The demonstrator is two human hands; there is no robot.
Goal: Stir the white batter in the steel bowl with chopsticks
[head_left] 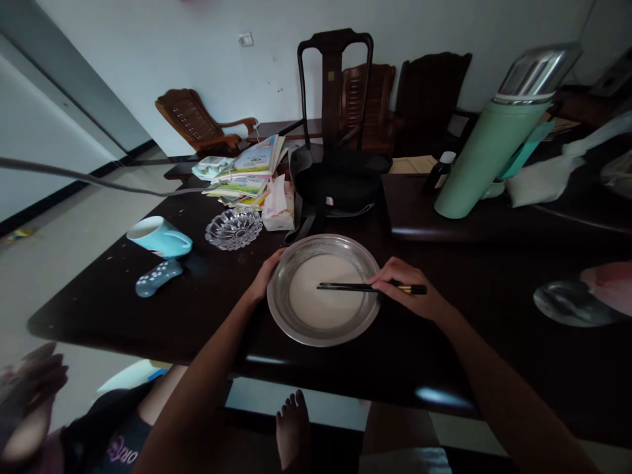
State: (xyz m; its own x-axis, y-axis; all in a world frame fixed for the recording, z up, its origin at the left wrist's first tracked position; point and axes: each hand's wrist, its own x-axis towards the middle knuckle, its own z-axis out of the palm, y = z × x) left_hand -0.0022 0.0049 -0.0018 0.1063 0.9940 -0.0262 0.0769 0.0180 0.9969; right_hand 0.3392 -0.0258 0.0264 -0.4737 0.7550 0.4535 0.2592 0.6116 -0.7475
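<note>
A: Where does the bowl sit?
B: The metal bowl (323, 338) is on the dark bench (488, 289), just inside its near edge. A broad band of inner wall shows between the rim and the pale liquid (316, 309).

A: And the hands?
B: The right hand (413, 301) grips a pair of black chopsticks (345, 287); they cross the bowl's right rim, tips at the middle of the liquid. The left hand (264, 275) touches the left rim; I cannot tell whether it grips.

A: What bounds the bowl at the back?
B: A black bag (340, 187), its strap lying near the far rim. Back and to the left stand a tissue pack (279, 209) and a glass dish (234, 230).

A: How about the sides?
B: Leftward, bare bench runs from the forearm to a game controller (158, 278) and blue mug (170, 240), both nearer the left edge. Rightward, a wide dark stretch reaches a pink item (612, 283). Behind that stretch, a green thermos (488, 155) stands on a raised slab (419, 227).
</note>
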